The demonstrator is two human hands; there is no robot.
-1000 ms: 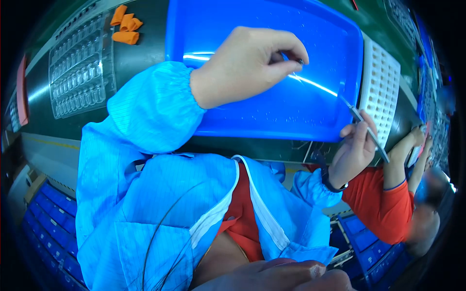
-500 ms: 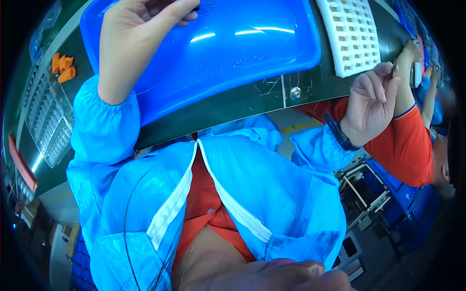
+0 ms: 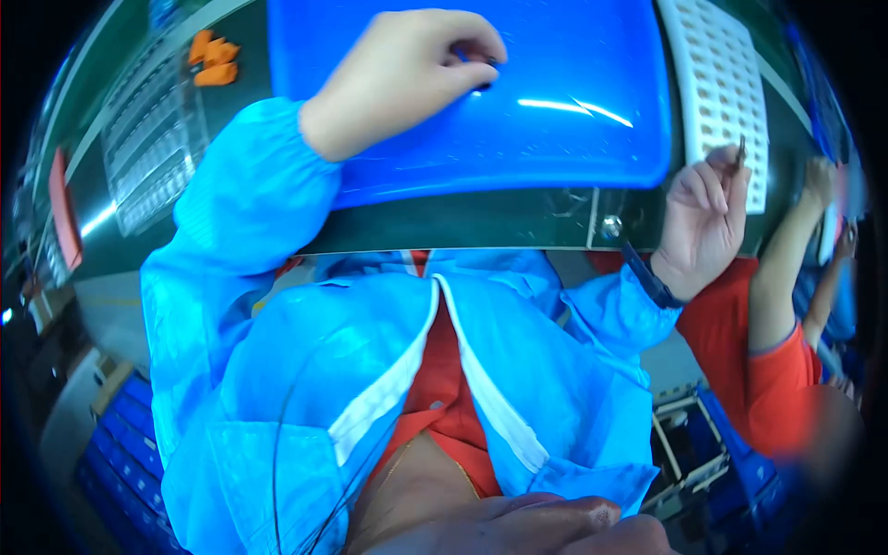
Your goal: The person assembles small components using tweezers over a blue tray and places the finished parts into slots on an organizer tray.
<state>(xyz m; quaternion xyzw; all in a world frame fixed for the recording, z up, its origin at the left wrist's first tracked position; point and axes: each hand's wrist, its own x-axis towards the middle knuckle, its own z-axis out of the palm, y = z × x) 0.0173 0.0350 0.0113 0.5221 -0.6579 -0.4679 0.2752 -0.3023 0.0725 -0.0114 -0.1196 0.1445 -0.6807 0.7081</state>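
Note:
Over the blue tray (image 3: pixel 573 166), my left hand (image 3: pixel 407 79) is palm down, with thumb and forefinger pinched on a small dark part (image 3: pixel 483 88); the curled fingers hide most of it. My right hand (image 3: pixel 698 208) is raised beside the tray's right corner, palm partly up, in front of the lower edge of a white tray of small holes (image 3: pixel 721 83). Between its thumb and fingertips stands a thin dark tool (image 3: pixel 741 153), seen nearly end on. Fine specks and scratches show on the blue tray's floor.
Orange finger cots (image 3: pixel 215 63) and clear blister trays (image 3: pixel 153 148) lie at the left, near a red strip (image 3: pixel 65 208). A co-worker's arm (image 3: pixel 782 268) and red sleeve are close beyond my right hand. The green table's front edge (image 3: pixel 462 248) runs before my body.
The view has swung left, then partly back. My right hand has turned, so the long metal tool seen lengthwise earlier now shows only its thin end. My left hand keeps its pinch.

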